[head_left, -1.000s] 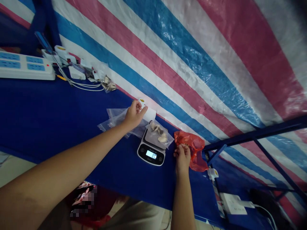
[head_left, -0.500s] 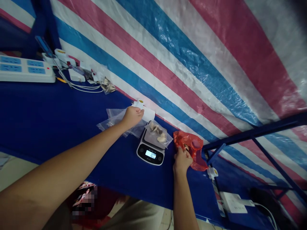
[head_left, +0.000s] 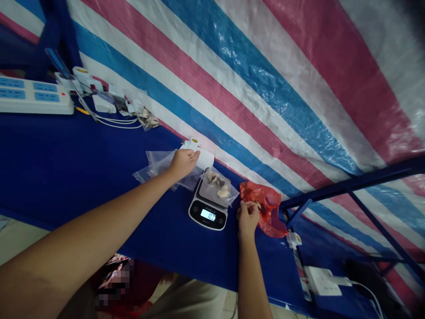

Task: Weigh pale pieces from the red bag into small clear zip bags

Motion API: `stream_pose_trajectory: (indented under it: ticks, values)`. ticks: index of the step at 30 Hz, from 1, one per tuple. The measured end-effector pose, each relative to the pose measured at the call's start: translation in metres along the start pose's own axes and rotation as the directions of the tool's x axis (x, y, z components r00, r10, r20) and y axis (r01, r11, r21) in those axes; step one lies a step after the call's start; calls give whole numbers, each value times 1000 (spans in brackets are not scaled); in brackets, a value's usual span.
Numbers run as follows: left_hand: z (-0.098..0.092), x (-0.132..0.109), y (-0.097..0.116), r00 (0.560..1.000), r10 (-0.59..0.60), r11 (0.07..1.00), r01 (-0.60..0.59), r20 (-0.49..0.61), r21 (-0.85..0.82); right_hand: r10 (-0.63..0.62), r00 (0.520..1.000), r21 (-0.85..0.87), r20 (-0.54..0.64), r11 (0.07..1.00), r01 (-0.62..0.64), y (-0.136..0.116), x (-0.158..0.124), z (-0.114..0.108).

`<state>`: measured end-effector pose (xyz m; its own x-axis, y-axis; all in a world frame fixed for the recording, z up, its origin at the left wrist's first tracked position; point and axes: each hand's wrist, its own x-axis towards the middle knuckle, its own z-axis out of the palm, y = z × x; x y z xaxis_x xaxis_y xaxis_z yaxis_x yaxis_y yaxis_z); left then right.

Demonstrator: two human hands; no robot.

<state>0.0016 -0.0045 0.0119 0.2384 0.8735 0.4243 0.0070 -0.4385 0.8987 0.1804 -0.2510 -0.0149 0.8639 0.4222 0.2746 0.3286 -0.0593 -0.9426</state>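
A black and white digital scale (head_left: pixel 208 216) stands in the middle of the blue table with its display lit. On its plate lies a clear plastic bag (head_left: pixel 217 188) with several pale, irregular pieces (head_left: pixel 223 191) in it. Left of the scale, my left hand (head_left: pixel 184 164) is closed above flat clear bags (head_left: pixel 161 164) and a white card; what its fingers hold, if anything, is hidden. My right hand (head_left: pixel 248 217) is closed at the left edge of an open red plastic bag (head_left: pixel 270 208). A small pale piece seems to show at its fingertips, too small to name.
A white power strip (head_left: pixel 33 95) lies at the far left beside a screwdriver (head_left: pixel 64 73), adapters and a white cable (head_left: pixel 116 124). A white plug (head_left: pixel 191 142) sits by the striped sheet (head_left: pixel 212 97). Blue metal bars (head_left: pixel 348 184) and a white charger (head_left: pixel 322 280) are at right.
My right hand has drawn slightly left and back from inside the red bag toward the scale. My left hand and the bag on the scale stay in place.
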Motion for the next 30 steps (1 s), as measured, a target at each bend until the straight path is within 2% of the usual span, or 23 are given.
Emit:
stream_pose_trajectory:
  ticks: [3,8,12,16,22,26,30]
  values:
    - [1,1,-4,1000,-12,1000,13,7,-8,64,998,99,-4,993,-63,-6,-1,2]
    - [2,0,-7,999,-23,1000,24,41,-21,139,984,241,109,957,-162,-14,-4,-1]
    - [1,2,-7,1000,-21,1000,21,20,-12,184,971,288,152,932,-221,-16,-4,-3]
    - [4,4,-12,999,-34,998,34,-1,-52,217,965,289,146,924,-252,-16,-3,-2]
    - [10,7,-24,988,-10,986,35,153,-166,211,966,262,148,934,-244,-20,-7,0]
    - [8,7,-22,977,25,980,19,214,-198,193,970,226,148,948,-223,-21,-9,2]
    - [0,8,-13,995,7,980,12,95,-198,183,972,190,147,959,-210,-19,-8,2]
